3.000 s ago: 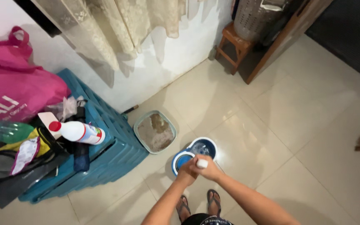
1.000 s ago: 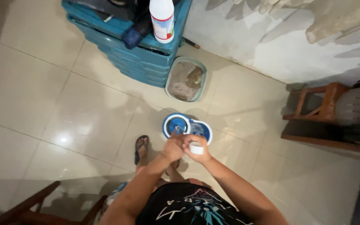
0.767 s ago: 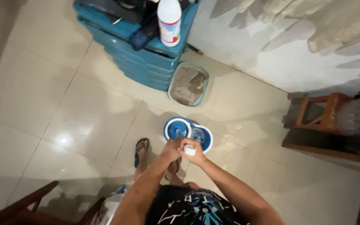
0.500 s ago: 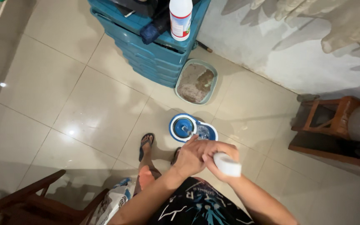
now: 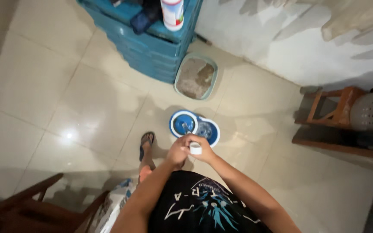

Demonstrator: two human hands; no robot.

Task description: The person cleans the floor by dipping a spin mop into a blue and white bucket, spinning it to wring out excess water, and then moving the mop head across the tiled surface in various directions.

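1. I have both hands together at the middle of the view. My right hand [image 5: 203, 151] is wrapped around the white top end of a mop handle [image 5: 195, 148], clamped on it, and my left hand [image 5: 177, 153] closes against the same handle just below, at nine o'clock from the right. Stacked this way, the two hands seem set to keep the pole upright over the bucket.

2. The handle runs down from my hands toward the spin mop bucket [image 5: 195, 128], which sits on the tiled floor [image 5: 65, 99] at twelve o'clock from my hands. I cannot make out the mop head itself.

3. The bucket is blue with a white rim and has two compartments: a round blue spinner basket on the nine o'clock side, and a well on the three o'clock side that looks to hold water, judging by its sheen.

4. Further toward twelve o'clock, near the wall, lies a pale green tray [image 5: 195, 77] filled with brownish grainy material, darker in one corner.

5. At eleven o'clock a stack of teal crates [image 5: 152, 47] carries a white bottle [image 5: 172, 13] with a red band, lying on top.

6. My sandalled foot [image 5: 145, 144] stands at nine o'clock from the bucket, close beside it.
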